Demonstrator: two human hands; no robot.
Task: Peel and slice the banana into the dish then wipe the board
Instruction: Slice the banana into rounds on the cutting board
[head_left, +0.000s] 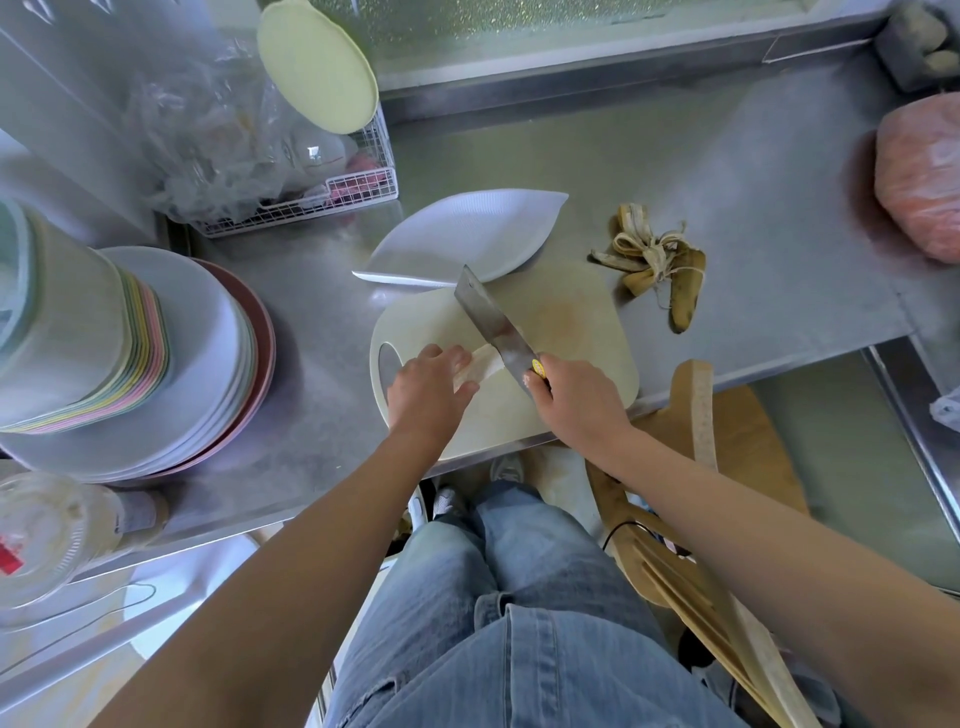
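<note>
The peeled banana (485, 362) lies on the board (574, 319). The left hand (428, 387) curls over its near end, pinning it. The right hand (577, 401) grips the knife (488, 318), blade across the banana. The dish (457, 234) overlaps the board's far edge; the peel (658, 266) lies to the right and stacked plates (208, 364) to the left.

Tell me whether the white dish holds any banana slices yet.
Empty. The white dish shows only bare ribbed surface; the peeled banana lies on the cutting board, held by the left hand.

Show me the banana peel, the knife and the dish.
banana peel (652, 258), head view, middle of the strips.
knife (492, 326), head view, flat of the blade.
dish (457, 234), head view, bare inner surface.
</note>
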